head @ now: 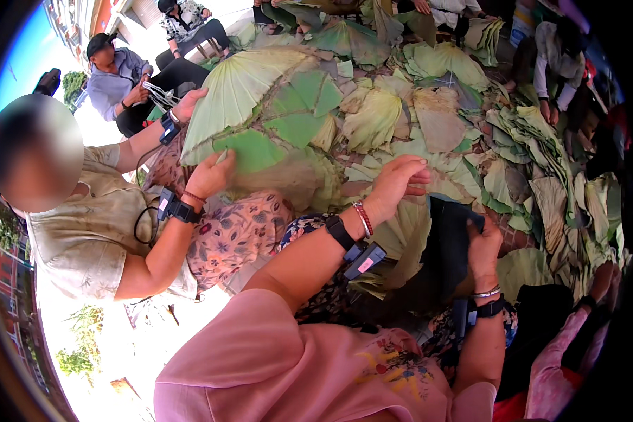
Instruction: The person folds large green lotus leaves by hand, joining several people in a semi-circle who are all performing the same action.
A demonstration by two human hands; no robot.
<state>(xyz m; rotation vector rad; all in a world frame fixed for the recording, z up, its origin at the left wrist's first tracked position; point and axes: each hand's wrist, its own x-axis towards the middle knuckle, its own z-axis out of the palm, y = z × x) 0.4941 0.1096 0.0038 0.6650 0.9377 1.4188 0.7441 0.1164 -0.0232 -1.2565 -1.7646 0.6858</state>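
Observation:
My left hand (398,184) is raised over the pile of large lotus leaves (374,118), its fingers stretched out and nothing in them. To its right, my right hand (485,245) pinches the upper edge of a dark, limp sheet (448,242), which hangs over my lap. Whether that sheet is a shaded leaf or cloth is unclear. Beside it, below my left hand, lies a pale green leaf (409,237) with ribbed veins. Both my wrists carry strapped devices, and a red bead bracelet circles the left one.
Close on my left, a person (79,227) holds a fan-shaped folded leaf (242,84) in both hands. Stacked leaves (538,142) spread along the right. Other people sit around the pile, one with white strips (161,96). Pink-sleeved arms (562,337) reach in at lower right.

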